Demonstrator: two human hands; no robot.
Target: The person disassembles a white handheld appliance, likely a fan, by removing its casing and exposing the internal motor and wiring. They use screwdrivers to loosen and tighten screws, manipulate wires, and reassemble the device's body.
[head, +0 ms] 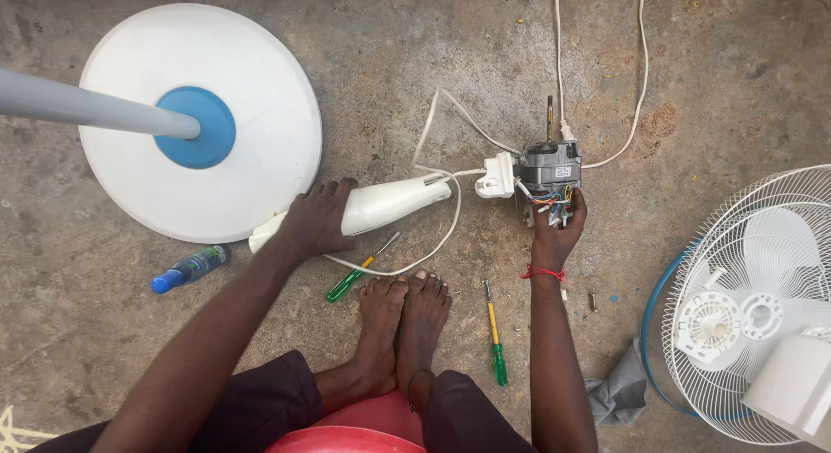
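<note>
Fingers point(333, 192) of the left hand point(316, 219) cover the white fan housing point(389, 202); right hand point(556, 232) grips the grey motor point(548, 167), wires half-hidden.

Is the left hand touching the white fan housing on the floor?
Touching. The head view shows the left hand lying flat across the white fan housing, covering its middle, with no gap visible between them.

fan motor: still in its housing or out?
Out. The bare motor sits on the floor with its wires exposed, held by the right hand. The white housing lies apart under the left hand.
</note>
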